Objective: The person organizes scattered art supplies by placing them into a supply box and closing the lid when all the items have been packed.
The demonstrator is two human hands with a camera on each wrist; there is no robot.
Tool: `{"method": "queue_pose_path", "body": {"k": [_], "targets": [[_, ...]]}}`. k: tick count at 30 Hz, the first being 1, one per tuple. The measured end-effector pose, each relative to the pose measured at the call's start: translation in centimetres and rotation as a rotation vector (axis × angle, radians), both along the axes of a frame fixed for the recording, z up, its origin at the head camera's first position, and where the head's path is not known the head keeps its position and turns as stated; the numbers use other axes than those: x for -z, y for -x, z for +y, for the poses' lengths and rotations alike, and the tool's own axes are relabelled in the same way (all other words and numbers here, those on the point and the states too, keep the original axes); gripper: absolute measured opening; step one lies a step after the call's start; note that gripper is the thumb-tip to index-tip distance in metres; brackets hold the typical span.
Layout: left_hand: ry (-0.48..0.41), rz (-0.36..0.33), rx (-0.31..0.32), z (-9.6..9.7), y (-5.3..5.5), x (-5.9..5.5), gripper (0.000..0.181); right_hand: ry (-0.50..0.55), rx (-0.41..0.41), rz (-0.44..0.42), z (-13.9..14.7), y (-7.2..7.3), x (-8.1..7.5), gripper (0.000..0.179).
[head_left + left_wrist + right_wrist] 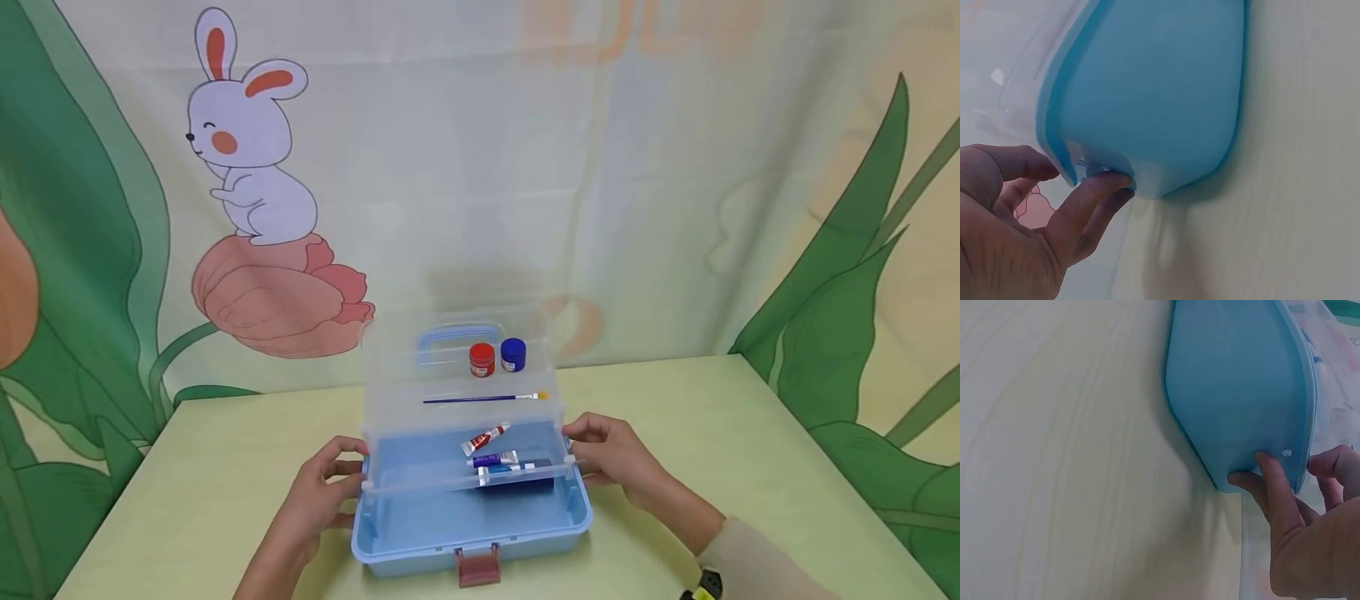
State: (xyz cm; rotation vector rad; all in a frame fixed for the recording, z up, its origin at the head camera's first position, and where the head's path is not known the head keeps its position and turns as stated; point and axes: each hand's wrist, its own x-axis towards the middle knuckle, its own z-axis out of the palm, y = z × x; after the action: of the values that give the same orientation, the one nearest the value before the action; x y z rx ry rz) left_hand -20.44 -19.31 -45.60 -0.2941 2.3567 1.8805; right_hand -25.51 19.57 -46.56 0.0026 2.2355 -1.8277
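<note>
A light blue plastic storage box (pixel 480 546) stands on the table with a pinkish latch (pixel 478 567) at its front. Its clear plastic lid (pixel 397 375) is raised at the back, carrying a blue handle (pixel 438 337). At the box's left end, near the back corner, my left hand (pixel 322 492) grips the rim and side wall with bent fingers. My right hand (pixel 618 458) holds the opposite end the same way. A red-lidded jar (pixel 482 360), a blue jar (pixel 513 355), a paintbrush (pixel 483 399) and several paint tubes (pixel 491 459) show in or through the clear plastic.
Under the box lies a pale yellow-green table (pixel 225 500), whose back edge meets a hanging cloth (pixel 465 167) printed with a rabbit and leaves. A dark block (pixel 525 482) sits inside the box at its right side, partly behind clear plastic.
</note>
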Motion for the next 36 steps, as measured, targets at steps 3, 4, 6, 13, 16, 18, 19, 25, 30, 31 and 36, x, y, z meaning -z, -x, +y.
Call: {"method": "queue_pose_path", "body": {"k": [3, 4, 6, 13, 16, 18, 19, 25, 30, 31, 36], "targets": [[-0.01, 0.007, -0.032, 0.2, -0.1, 0.2, 0.026, 0.009, -0.008, 0.021, 0.1, 0.0, 0.1, 0.023], [-0.011, 0.008, -0.042, 0.2, 0.0, 0.2, 0.026, 0.011, -0.014, 0.028, 0.1, 0.0, 0.1, 0.023], [-0.018, 0.008, -0.058, 0.3, 0.0, 0.3, 0.025, 0.019, -0.023, 0.034, 0.2, 0.2, 0.1, 0.023], [-0.074, 0.029, -0.087, 1.0, 2.0, -0.3, 0.023, -0.025, 0.038, 0.111, 0.0, 2.1, -0.3, 0.01], [-0.082, 0.051, -0.087, 1.4, 3.3, -0.2, 0.022, -0.032, 0.066, 0.127, 0.3, 3.1, -0.1, 0.009], [-0.075, 0.051, -0.095, 1.6, 3.9, 0.0, 0.02, -0.03, 0.071, 0.125, 0.6, 3.4, 0.2, 0.009], [-0.076, 0.053, -0.097, 1.7, 4.1, 0.1, 0.019, -0.03, 0.072, 0.124, 0.8, 3.6, 0.3, 0.01], [-0.109, 0.061, -0.083, 2.2, 5.1, 0.9, 0.015, -0.041, 0.074, 0.159, 1.5, 4.1, 1.3, 0.008], [-0.102, 0.089, -0.085, 2.1, 5.8, 0.9, 0.011, -0.014, 0.024, 0.196, 1.8, 5.0, 1.9, 0.008], [-0.104, 0.089, -0.085, 2.1, 5.9, 0.8, 0.011, -0.01, 0.016, 0.202, 1.8, 5.1, 2.0, 0.009], [-0.148, 0.093, -0.12, 2.4, 6.6, 1.3, 0.01, -0.001, -0.031, 0.233, 2.5, 7.1, 2.6, 0.005]]}}
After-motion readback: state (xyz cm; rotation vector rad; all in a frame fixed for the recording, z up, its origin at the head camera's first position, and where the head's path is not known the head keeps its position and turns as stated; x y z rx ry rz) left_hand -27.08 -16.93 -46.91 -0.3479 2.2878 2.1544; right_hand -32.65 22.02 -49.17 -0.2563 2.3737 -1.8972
